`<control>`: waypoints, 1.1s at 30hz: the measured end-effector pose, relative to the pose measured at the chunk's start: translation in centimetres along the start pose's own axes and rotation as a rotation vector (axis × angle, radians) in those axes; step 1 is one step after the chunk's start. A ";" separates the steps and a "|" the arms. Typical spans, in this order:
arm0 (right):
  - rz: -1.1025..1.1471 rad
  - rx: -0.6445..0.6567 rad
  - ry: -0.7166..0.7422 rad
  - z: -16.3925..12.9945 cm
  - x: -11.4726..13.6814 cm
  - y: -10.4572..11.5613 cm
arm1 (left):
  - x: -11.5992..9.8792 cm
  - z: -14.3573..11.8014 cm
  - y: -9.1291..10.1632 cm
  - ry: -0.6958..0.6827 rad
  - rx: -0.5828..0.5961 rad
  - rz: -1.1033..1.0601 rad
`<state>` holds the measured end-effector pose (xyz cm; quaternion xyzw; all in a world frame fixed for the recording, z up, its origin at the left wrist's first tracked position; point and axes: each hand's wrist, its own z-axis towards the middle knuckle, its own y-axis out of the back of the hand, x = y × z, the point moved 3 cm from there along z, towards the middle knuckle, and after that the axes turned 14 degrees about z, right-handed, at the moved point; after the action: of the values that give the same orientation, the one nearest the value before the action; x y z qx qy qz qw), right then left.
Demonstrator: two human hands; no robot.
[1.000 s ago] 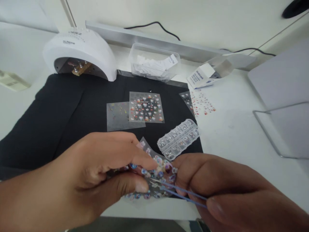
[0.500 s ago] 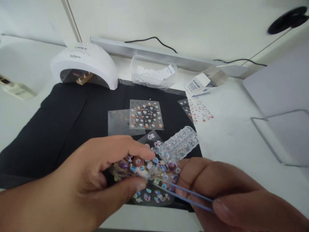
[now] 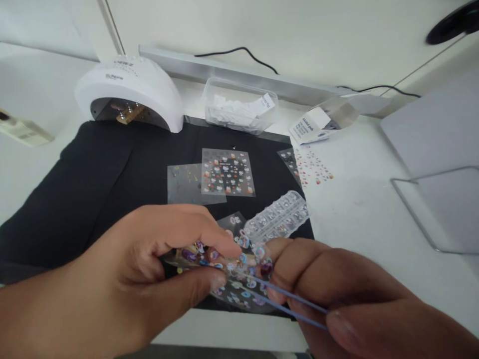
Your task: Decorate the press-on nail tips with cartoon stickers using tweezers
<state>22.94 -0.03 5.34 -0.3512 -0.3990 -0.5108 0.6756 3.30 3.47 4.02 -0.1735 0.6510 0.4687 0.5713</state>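
Closest to me, the left hand [image 3: 123,279] pinches a clear sticker sheet [image 3: 239,279] by its left edge, thumb under and forefinger over, lifting it just above the near edge of the black mat [image 3: 93,184]. The right hand [image 3: 348,299] grips thin blue tweezers [image 3: 288,301], their tips laid on the sheet among the little coloured decals. That sheet looks feather-light and floppy, slick film that bends where it isn't supported, so an edge hold away from the decals seems wisest; the stickers themselves look delicate and apt to curl or tear if lifted anywhere but a corner. Just beyond lies a clear rhinestone case [image 3: 277,218], then two more sticker sheets [image 3: 227,172] flat on the mat. Farthest, a white nail lamp [image 3: 129,89] and a clear tub [image 3: 239,104] stand on the table [image 3: 366,209].
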 end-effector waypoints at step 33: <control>-0.002 0.033 0.085 -0.3 -0.3 0.4 | -1.0 -0.1 0.4 -0.066 0.025 0.172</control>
<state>23.30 -0.14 4.91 -0.3176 -0.3789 -0.5194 0.6970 3.20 3.25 5.13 -0.0943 0.6501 0.5134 0.5522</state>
